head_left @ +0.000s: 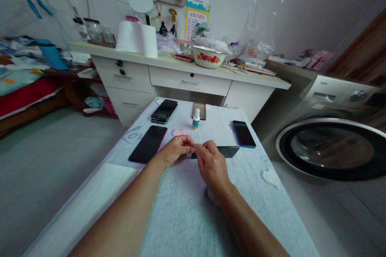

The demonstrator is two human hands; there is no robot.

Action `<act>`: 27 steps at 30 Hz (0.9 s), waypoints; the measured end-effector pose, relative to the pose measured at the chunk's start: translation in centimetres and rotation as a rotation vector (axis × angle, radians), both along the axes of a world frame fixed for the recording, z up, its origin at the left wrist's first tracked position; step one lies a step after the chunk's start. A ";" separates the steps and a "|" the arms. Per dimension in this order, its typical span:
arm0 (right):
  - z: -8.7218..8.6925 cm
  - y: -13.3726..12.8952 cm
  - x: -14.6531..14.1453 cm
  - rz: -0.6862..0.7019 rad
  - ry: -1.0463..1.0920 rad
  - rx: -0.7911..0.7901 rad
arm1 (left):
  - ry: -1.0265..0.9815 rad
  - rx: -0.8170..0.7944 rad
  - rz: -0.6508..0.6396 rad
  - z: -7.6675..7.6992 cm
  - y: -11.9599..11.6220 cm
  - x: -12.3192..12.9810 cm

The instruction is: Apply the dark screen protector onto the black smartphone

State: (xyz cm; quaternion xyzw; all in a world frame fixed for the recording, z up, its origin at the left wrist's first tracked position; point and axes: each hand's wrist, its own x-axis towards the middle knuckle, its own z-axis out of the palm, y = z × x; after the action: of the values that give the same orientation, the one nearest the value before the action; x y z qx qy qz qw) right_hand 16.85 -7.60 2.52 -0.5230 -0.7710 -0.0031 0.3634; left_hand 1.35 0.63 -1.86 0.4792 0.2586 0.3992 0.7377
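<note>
While the fingertips of both hands meet over the surface (181, 221), fine control seems to depend on small finger movements, with both wrists low and steady. The left hand (176, 150) has its fingers curled and its thumb and forefinger drawn together; the right hand (212, 165) is bent into a similar close pinch against it. Whether anything thin sits between the tips, I cannot tell. A light, even pressure would suit such a grip, with the knuckles kept off the dark slab (229, 151) just beyond, so that it doesn't get nudged.

That slab is slim, smooth and nearly black, with rounded corners and a faint sheen; the right hand hides part of it. It lies crosswise, midway between the surface's left and right edges. The white-capped bottle (196, 121) stands upright beyond it, towards the far edge.
</note>
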 end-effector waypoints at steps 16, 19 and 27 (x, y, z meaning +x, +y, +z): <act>0.2 0.0 1.4 -0.119 0.004 0.014 | 0.089 0.022 0.052 0.9 -0.3 0.1; 0.1 0.1 1.2 -0.099 0.005 0.019 | 0.084 0.014 0.050 0.9 -0.2 0.1; -0.1 -0.1 0.1 -0.035 0.007 0.011 | 0.032 -0.003 0.011 0.2 0.1 -0.1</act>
State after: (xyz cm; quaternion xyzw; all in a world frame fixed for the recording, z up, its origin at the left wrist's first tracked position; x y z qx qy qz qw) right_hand 16.95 -7.65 2.46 -0.5346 -0.7602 -0.0118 0.3691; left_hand 1.29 0.71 -1.71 0.4830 0.2735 0.3950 0.7321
